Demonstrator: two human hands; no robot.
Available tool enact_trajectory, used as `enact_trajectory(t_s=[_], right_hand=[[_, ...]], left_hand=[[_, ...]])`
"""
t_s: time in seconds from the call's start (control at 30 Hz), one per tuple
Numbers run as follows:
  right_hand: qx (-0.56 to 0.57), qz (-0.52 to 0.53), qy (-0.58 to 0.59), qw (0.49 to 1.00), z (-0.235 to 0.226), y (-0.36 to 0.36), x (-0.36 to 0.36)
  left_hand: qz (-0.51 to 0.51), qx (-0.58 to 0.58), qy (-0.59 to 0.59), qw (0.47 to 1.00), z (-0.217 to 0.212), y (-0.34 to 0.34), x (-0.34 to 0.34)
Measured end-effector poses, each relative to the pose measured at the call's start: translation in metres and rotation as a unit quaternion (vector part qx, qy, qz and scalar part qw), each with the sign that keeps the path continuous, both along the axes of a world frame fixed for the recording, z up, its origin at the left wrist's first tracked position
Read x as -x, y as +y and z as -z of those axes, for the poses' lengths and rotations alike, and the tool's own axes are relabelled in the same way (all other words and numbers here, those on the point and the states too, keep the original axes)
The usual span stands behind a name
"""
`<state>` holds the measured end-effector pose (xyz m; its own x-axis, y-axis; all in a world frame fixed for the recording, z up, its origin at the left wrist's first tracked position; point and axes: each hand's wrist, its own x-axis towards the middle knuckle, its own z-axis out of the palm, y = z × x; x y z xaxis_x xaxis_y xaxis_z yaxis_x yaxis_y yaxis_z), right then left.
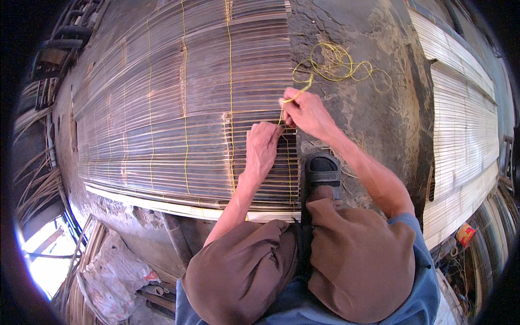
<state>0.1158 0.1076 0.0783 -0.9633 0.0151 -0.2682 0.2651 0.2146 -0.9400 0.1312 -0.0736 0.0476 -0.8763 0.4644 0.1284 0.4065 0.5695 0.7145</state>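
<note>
A wide screen of thin slats, tied with rows of yellow cord, lies flat on the ground before me. Close to its right edge, my left hand rests on the slats, fingertips pinched together where a cord runs down. Just above and to the right, my right hand is closed on a yellow cord. From it the cord stretches down to the left fingertips, and its other end trails up to a loose tangle of yellow cord on the ground. Both sets of fingertips partly hide the tying spot.
My sandalled foot stands beside the screen's right edge. Farther right lies a pale slatted screen. A white sack sits at lower left, near bundles of thin strips. A red and yellow packet is at lower right.
</note>
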Motion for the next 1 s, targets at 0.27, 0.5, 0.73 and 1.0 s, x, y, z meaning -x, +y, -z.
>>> enact_trajectory(t_s=[0.27,0.5,0.73,1.0], right_hand=[[0.127,-0.133,-0.060,0.981,0.002,0.023,0.010],[0.078,-0.168,0.042,0.982,0.044,0.015,-0.019],[-0.124,-0.072,0.071,0.987,0.022,0.001,-0.017],[-0.164,0.040,0.028,0.985,0.043,0.005,-0.070]], left_hand=[[0.018,0.008,-0.062,0.998,0.010,-0.001,0.005],[0.022,0.009,-0.048,0.999,0.022,0.002,0.005],[0.049,0.024,-0.050,0.997,0.002,0.000,0.003],[-0.002,-0.003,0.038,0.999,0.005,-0.002,-0.009]])
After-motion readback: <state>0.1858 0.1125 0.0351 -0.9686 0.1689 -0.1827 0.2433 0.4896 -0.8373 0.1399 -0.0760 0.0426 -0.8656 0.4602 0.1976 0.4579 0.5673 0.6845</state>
